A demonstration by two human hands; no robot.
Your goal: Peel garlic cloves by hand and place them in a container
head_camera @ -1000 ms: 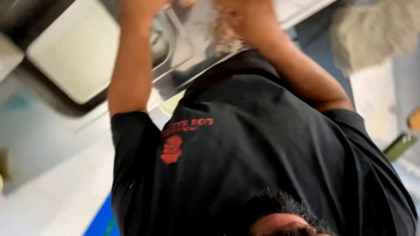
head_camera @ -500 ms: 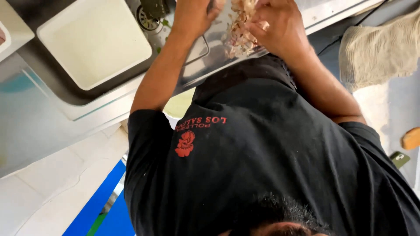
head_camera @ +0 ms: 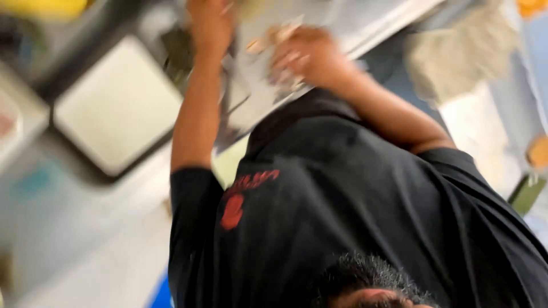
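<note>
Over steel counter (head_camera: 365,23), left hand (head_camera: 208,25), right hand (head_camera: 308,54), blurred pale scraps (head_camera: 274,37)

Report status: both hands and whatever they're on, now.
Left hand up at metal counter, grip blurred. Right hand on pale scraps, hold unclear. White tub left of arms, apart.

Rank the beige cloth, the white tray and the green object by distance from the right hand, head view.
From the right hand:
1. beige cloth, upper right
2. white tray, left
3. green object, right edge
</note>
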